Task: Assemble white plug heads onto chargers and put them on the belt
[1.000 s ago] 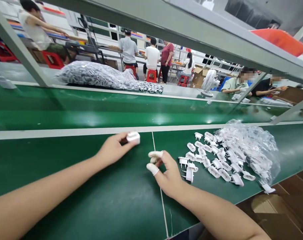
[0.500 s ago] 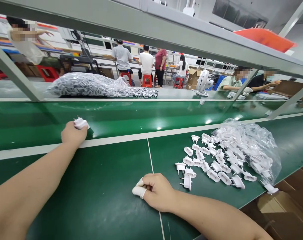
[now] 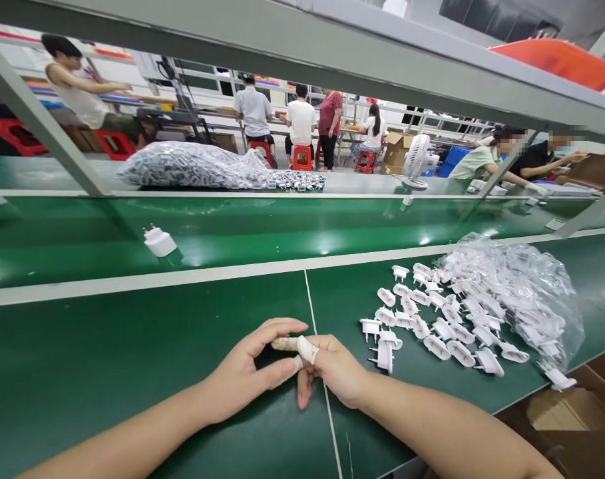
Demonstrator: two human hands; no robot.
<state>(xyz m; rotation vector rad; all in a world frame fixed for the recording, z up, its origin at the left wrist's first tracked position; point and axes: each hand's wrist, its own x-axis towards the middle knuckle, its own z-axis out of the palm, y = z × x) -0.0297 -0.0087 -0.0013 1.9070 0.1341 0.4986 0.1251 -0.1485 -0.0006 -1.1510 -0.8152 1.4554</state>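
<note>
My left hand (image 3: 249,369) reaches in from the left, its thumb and fingers spread in a C shape around the fingertips of my right hand (image 3: 339,369). Nothing shows clearly inside the left hand. White finger cots (image 3: 307,350) cover fingertips where the two hands meet. The right fingers are curled together, and anything small between them is hidden. On the green strip behind the white rail lies a white plug adapter (image 3: 160,241), prongs to the left, apart from both hands. Right of my right hand, several white two-pin plug parts (image 3: 436,347) lie scattered on the green bench.
A clear plastic bag (image 3: 526,293) spills plug parts at the right. Cardboard boxes (image 3: 566,419) sit below the bench edge. Beyond the belt lies a bag of small grey-white parts (image 3: 192,165). A fan (image 3: 416,159) and seated people are farther back. A shelf beam (image 3: 332,60) crosses overhead.
My left hand has let go of the white plug adapter on the green strip and moved right and nearer, to my right hand. My right hand has stayed in about the same place.
</note>
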